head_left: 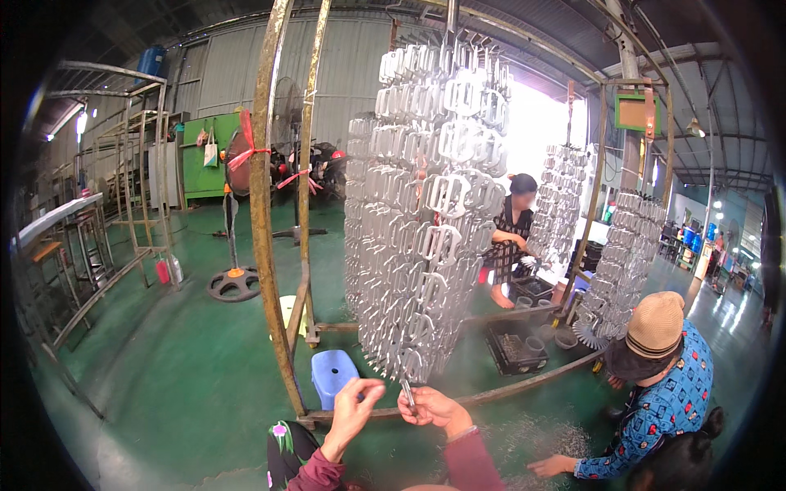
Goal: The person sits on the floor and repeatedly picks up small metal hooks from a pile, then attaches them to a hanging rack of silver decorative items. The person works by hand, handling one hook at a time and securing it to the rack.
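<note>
A tall cluster of silvery metal loop-shaped parts (442,196) hangs in tiers in front of me. At its lower end my right hand (435,411) grips a slim silvery metal part (408,394) between thumb and fingers. Whether that piece is hooked to the cluster I cannot tell. Just left of it, my left hand (352,416) is raised with its fingers curled and the tips pinched together. Anything between those tips is too small to make out. The two hands are close but apart.
A rusty frame (264,204) stands around the cluster, its bottom bar in front of me. A blue stool (334,376) is at left. On the right crouches a person in a patterned blue shirt (675,393); another person (516,229) sits behind. Black crates (516,348) hold cups.
</note>
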### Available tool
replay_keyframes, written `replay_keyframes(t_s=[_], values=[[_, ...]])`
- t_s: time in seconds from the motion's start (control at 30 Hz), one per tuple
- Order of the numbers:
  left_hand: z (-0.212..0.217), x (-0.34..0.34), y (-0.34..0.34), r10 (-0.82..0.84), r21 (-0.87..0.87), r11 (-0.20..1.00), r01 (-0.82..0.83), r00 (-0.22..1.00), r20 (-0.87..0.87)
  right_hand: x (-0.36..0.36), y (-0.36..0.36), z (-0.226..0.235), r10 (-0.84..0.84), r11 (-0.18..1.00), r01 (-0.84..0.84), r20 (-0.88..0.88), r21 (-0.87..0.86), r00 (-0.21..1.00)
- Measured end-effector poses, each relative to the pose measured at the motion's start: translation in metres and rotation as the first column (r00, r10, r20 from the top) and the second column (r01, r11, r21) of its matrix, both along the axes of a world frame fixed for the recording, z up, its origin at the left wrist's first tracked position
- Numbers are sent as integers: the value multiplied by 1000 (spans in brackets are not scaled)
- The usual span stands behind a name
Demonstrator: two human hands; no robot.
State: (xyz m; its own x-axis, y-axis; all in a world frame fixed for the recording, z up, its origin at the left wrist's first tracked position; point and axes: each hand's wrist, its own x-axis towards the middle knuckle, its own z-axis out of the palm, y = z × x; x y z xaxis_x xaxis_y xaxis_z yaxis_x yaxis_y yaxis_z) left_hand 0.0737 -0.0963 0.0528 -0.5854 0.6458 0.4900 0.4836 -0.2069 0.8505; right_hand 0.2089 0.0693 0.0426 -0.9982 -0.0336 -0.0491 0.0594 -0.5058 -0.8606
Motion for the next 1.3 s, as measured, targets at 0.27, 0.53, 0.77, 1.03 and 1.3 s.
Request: replay_keyframes(t_s=[0.27, 0.53, 0.77, 1.03, 1.3], values=[[29, 4, -7, -137, -23, 991, 135, 989, -60, -19, -22, -15, 100, 991, -108, -105, -78, 989], [30, -4, -41, -14, -42, 999, 11, 998, -62, -1, -24, 6, -25, 987, 20, 33, 161, 999], [33, 10, -49, 211, 98, 977, -187, 859, -467, 21, -12, 6, -260, 960, 258, 1, 107, 966], [40, 20, -56, 196, 53, 978, -200, 816, -544, 20, -22, 21, -391, 918, 391, -24, 67, 920], [58, -10, -106, 348, 91, 927, -363, 746, -568, 21, -6, 5, -403, 908, 391, -64, -148, 913]])
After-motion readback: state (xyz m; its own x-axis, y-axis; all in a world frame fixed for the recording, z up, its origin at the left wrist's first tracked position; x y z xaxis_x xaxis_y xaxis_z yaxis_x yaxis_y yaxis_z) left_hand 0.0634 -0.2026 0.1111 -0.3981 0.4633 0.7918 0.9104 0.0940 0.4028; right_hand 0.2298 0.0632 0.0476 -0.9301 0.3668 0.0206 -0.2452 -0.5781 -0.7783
